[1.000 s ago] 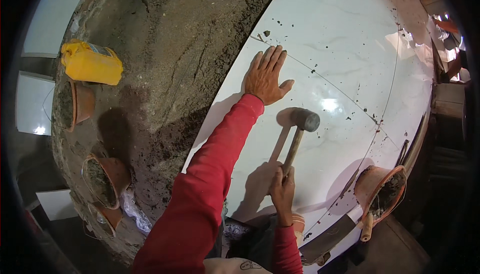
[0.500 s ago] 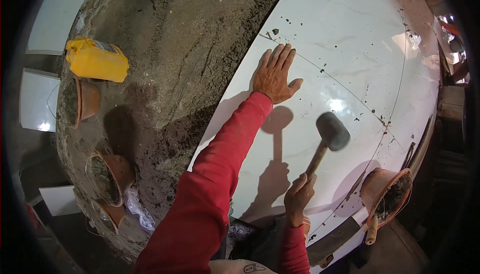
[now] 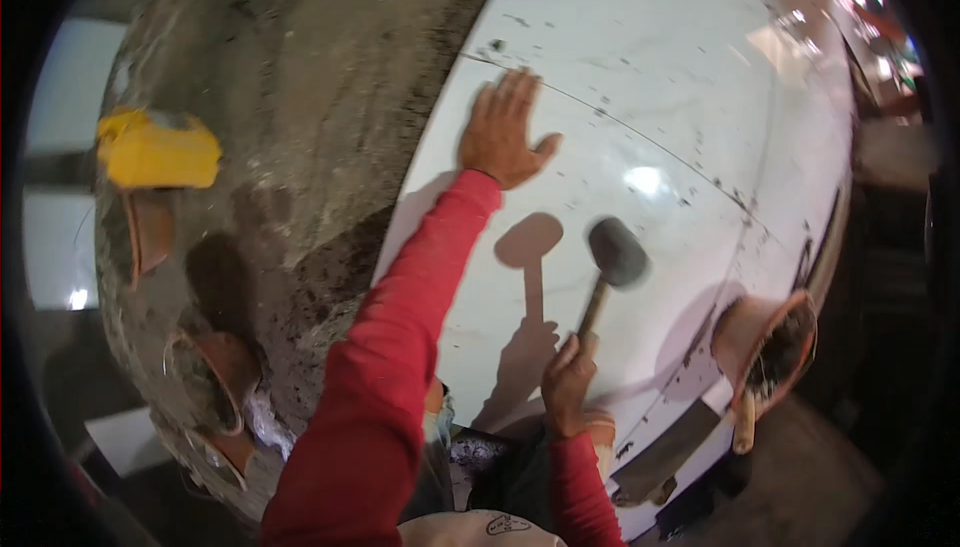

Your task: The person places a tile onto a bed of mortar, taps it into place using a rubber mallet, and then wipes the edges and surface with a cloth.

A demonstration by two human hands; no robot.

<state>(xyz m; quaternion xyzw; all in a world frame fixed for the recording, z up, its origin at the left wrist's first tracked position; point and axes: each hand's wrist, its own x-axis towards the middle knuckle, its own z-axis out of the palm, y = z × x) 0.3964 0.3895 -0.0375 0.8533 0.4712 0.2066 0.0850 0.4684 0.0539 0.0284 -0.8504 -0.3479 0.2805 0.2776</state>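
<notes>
My left hand (image 3: pixel 502 132) lies flat on a large white tile (image 3: pixel 480 292), thumb out to the right, its fingertips by the joint line to the tile beyond. In my right hand (image 3: pixel 570 379) is the wooden handle of a rubber mallet (image 3: pixel 618 251). The dark mallet head is raised over the same tile, and its shadow falls to the left of it. Dark mortar crumbs dot the tiles and their joints. Along the tile's left edge runs a bed of grey-brown mortar (image 3: pixel 330 97).
A yellow jug (image 3: pixel 160 150) stands at the left above a bucket (image 3: pixel 152 232). Another mortar bucket (image 3: pixel 225 372) sits lower left beside clear plastic. At the right, a brownish bucket (image 3: pixel 735 342) with mortar has a wooden-handled tool (image 3: pixel 744 422) against it. White tiles (image 3: pixel 62 247) lie at the far left.
The whole view has shifted and blurred, the tiles sliding left. My left hand remains flat on the tile; the mallet stays in my right hand, its head closer to its shadow.
</notes>
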